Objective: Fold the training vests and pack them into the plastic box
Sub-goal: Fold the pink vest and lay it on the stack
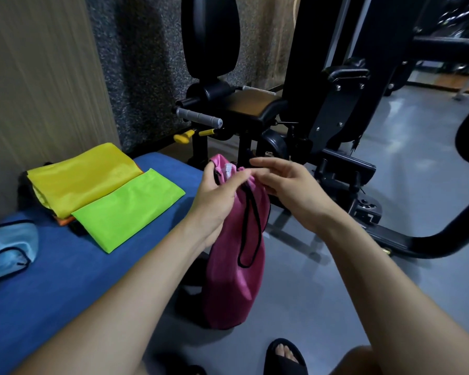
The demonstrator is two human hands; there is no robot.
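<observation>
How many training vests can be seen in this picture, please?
4, perhaps more: a yellow vest and a green vest folded on the blue bench, a light blue vest at its left edge, a pink vest held in both hands. Orange fabric shows underneath.

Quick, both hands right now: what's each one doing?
Left hand: grips the top of the hanging pink vest.
Right hand: open, fingers relaxed beside the vest's top, gripping nothing.

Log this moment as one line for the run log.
left hand grips pink vest | right hand open at its top | yellow vest, green vest folded on bench
</observation>
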